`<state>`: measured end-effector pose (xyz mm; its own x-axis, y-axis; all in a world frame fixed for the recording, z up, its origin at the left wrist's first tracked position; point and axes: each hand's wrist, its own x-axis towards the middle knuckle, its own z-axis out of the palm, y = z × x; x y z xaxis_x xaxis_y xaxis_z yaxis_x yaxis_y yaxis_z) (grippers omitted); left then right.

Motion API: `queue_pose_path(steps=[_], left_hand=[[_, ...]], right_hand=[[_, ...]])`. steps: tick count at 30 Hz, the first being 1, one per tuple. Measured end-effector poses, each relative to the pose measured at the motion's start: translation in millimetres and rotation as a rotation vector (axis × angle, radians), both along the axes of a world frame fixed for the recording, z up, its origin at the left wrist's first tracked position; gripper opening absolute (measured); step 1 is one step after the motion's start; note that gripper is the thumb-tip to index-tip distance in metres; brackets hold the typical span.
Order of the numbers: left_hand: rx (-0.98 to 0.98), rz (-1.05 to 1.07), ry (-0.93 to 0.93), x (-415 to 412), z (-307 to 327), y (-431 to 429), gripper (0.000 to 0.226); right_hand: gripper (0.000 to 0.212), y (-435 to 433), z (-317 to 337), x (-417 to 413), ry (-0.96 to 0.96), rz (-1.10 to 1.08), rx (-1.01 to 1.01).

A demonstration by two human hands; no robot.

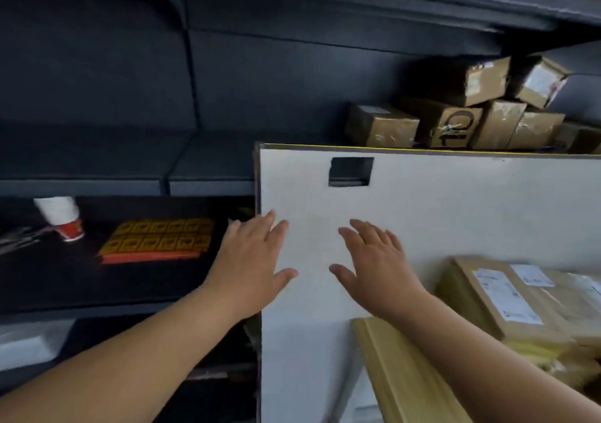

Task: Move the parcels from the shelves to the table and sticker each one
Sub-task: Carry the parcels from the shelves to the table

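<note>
Several small brown cardboard parcels (pixel 465 110) are piled on a dark shelf at the upper right, behind a large white carton (pixel 455 211) with a cut-out handle. My left hand (pixel 250 260) and my right hand (pixel 377 266) are both spread flat with straight fingers in front of the carton's white face, side by side near its left edge. Neither hand holds anything. A taped brown parcel (pixel 520 299) with white labels lies at the lower right, against the carton.
A dark shelf (pixel 208 182) runs to the left. Below it sit a yellow and orange sheet of stickers (pixel 159 239) and a white cup (pixel 61 216) with a red base. A flat tan cardboard piece (pixel 400 367) leans at the lower middle.
</note>
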<state>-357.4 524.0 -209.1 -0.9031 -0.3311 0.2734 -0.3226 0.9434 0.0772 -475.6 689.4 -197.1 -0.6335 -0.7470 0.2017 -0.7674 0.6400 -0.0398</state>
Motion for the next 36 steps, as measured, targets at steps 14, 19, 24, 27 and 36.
queue_pose_path(steps=[14, 19, 24, 27, 36], left_hand=[[-0.114, 0.541, 0.097, 363, 67, -204, 0.080], [-0.090, 0.673, 0.155, 434, 85, -255, 0.081], [-0.056, 0.753, 0.205, 472, 95, -305, 0.081], [-0.073, 0.782, 0.239, 482, 103, -344, 0.080], [0.022, 0.816, 0.301, 479, 125, -502, 0.086]], right_hand=[[0.067, -254, 72, 276, 0.053, 0.478, -0.056], [0.065, -328, 94, 334, 0.012, 0.593, -0.129], [0.066, -407, 102, 365, -0.041, 0.671, -0.151], [0.066, -460, 102, 375, -0.091, 0.693, -0.197], [0.070, -631, 113, 383, -0.248, 0.707, -0.277]])
